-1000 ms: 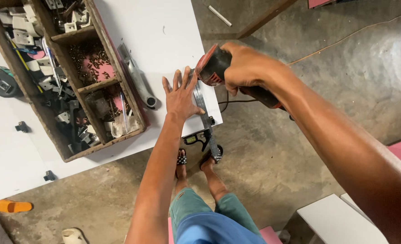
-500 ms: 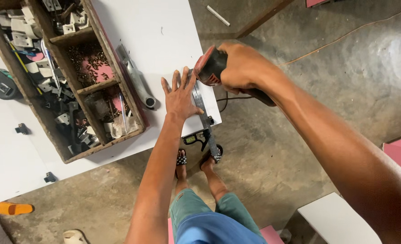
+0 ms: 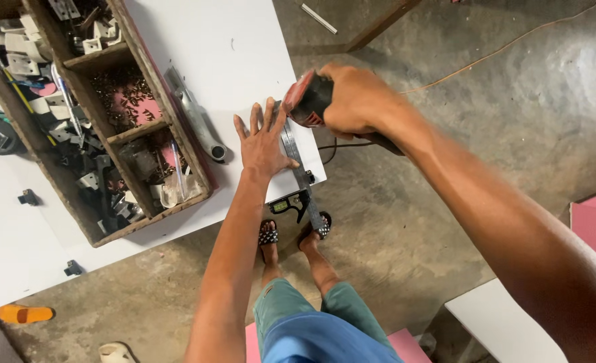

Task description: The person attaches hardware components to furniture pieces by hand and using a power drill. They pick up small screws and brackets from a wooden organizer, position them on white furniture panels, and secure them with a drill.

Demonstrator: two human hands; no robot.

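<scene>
Right hand (image 3: 355, 101) has barely shifted, gripping what looks like a drill (image 3: 306, 101).

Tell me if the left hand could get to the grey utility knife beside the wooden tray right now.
Probably yes. The left hand lies flat on the white board, pressing the metal square, and the utility knife sits just beside it with nothing between. Reaching would mean letting go of the square.
</scene>
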